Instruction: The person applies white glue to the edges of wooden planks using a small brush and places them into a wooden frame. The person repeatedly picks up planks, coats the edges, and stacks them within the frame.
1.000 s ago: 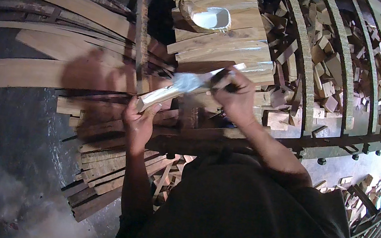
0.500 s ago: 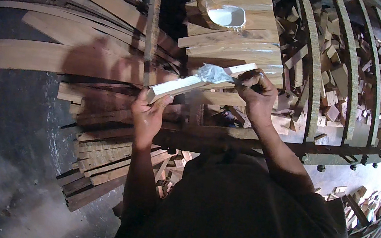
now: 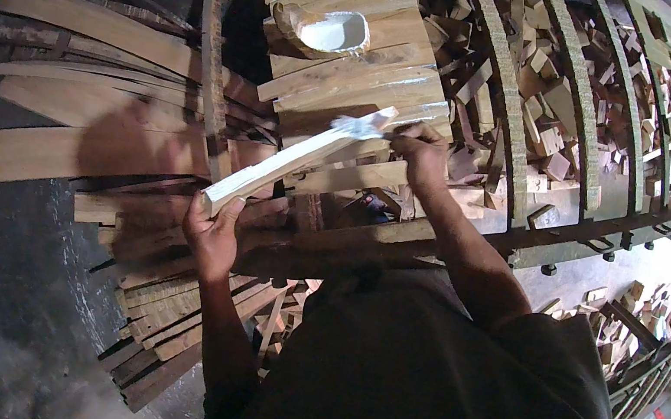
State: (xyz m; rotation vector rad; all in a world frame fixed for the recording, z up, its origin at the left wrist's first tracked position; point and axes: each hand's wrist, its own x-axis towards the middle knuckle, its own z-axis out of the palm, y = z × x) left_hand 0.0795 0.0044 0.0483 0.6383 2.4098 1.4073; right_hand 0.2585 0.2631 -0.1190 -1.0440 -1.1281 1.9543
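Observation:
My left hand (image 3: 211, 235) grips the near end of a narrow wooden strip (image 3: 270, 177), which is tilted up toward the far right. White glue-like coating covers the strip's upper face. My right hand (image 3: 423, 158) is closed around the handle of a brush (image 3: 357, 128), whose white-coated bristles press on the strip near its far end. Beyond the strip lies a row of pale boards (image 3: 347, 80) side by side, with white smears along some edges. A cut-open container (image 3: 337, 33) with white liquid inside rests on these boards.
A metal rack with several cross bars (image 3: 503, 96) runs off to the right, over many wood offcuts (image 3: 551, 94). Long planks (image 3: 56, 148) lie at the left. Stacked strips (image 3: 188, 309) sit below my left hand. More scraps (image 3: 638, 319) lie on the floor at lower right.
The brush has travelled along the strip toward its far end. More of the strip's upper face shows white. The whole scene has shifted left as the head view turned.

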